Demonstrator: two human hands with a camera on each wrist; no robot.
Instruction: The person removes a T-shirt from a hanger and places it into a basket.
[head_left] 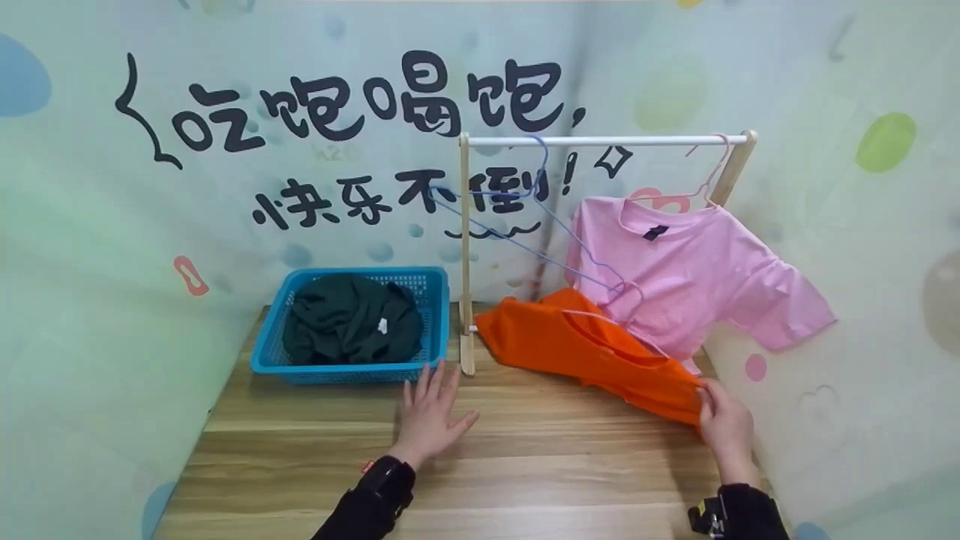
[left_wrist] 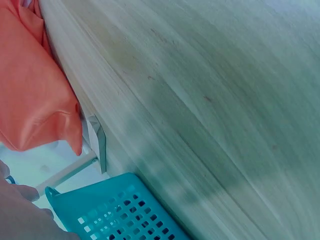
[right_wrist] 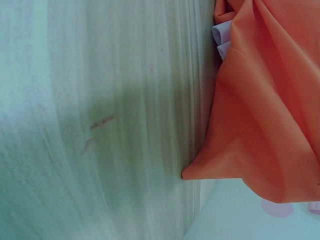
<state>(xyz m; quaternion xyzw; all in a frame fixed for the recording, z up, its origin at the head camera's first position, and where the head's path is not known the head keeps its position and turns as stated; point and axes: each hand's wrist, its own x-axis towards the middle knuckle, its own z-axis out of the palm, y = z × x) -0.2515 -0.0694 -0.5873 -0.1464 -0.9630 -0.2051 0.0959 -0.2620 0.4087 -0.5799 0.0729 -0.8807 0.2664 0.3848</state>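
An orange shirt lies in folds at the foot of the garment rack, with a light pink hanger at its neck opening. My right hand pinches the shirt's right end between thumb and fingers. My left hand is spread with straight fingers, fingertips right at the front rim of the blue basket. Dark green clothing is bunched in that basket. In the left wrist view, part of the left hand shows beside the basket; in the right wrist view, orange cloth drapes down.
The rack's white rail runs between wooden posts. From it hang a blue wire hanger, tilted, and a pink T-shirt on a pink hanger. Printed walls stand close around the wooden table.
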